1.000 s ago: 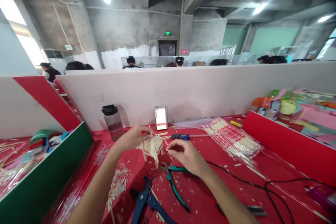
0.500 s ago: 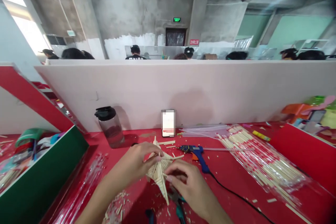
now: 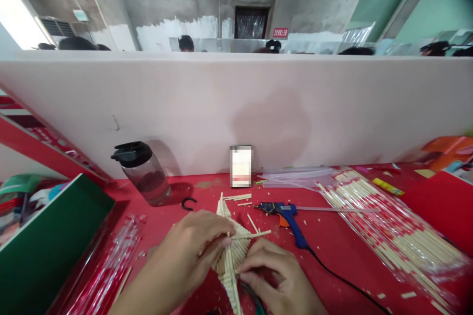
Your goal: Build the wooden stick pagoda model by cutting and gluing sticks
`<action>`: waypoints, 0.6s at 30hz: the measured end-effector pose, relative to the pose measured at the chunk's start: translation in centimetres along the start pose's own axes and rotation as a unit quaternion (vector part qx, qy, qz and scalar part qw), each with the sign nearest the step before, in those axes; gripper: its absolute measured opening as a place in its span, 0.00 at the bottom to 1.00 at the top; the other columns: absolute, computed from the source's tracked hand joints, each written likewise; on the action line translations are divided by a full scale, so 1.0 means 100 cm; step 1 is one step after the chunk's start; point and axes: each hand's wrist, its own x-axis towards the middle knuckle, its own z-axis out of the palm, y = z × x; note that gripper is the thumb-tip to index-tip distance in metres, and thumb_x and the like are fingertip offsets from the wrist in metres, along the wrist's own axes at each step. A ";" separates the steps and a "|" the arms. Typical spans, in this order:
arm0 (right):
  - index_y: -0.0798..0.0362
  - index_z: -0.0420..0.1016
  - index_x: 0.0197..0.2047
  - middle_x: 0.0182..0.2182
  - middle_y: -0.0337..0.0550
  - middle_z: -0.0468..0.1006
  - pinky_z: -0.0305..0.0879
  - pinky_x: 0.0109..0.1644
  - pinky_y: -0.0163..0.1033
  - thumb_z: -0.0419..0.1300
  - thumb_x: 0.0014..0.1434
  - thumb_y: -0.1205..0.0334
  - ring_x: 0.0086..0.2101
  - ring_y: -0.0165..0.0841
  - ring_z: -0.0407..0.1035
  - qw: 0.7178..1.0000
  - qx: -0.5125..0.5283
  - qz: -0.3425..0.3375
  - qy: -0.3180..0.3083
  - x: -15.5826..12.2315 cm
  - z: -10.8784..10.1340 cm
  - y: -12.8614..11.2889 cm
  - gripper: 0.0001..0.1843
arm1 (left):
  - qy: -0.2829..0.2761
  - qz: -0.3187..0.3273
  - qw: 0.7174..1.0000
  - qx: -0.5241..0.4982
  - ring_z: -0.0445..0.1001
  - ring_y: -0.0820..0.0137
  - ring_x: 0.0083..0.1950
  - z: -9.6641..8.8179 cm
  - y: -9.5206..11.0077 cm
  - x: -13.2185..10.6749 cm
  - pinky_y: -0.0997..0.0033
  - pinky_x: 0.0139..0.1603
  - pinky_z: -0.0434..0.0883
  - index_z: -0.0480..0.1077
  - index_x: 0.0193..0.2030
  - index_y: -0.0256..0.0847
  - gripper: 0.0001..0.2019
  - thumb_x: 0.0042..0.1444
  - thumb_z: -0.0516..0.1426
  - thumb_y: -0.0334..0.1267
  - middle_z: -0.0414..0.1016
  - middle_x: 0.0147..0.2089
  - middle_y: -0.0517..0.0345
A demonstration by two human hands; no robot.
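Observation:
A leaf-shaped model made of thin wooden sticks (image 3: 241,248) stands over the red table between my hands, its long tips pointing away and toward me. My left hand (image 3: 186,251) is closed on the model's central ridge, thumb and index finger pinched near a stick (image 3: 254,235) that juts out to the right. At the lower right edge of the model, the fingers of my right hand (image 3: 277,273) are pinched together against it; whatever small piece lies between them is hidden. Partly covered by my right hand are the pliers (image 3: 254,296).
A blue glue gun (image 3: 283,210) lies right of the model, its cord trailing forward. Bundled sticks in plastic (image 3: 391,226) lie farther right. A water bottle (image 3: 144,174), a black hook-shaped piece (image 3: 188,204) and a phone (image 3: 241,167) are near the white partition (image 3: 177,93). Green-sided bin (image 3: 55,251) at left.
The view has tilted down and come closer to the table. Both hands stay at the model, with my left hand shifted slightly along the ridge toward me.

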 end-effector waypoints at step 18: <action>0.46 0.81 0.34 0.27 0.40 0.79 0.67 0.32 0.33 0.66 0.61 0.58 0.28 0.33 0.73 0.993 -0.058 -0.101 0.035 0.000 0.006 0.021 0.04 | -0.002 0.013 1.000 0.003 0.79 0.67 0.44 0.000 0.000 0.002 0.70 0.46 0.75 0.76 0.47 0.49 0.10 0.67 0.53 0.37 0.82 0.45 0.57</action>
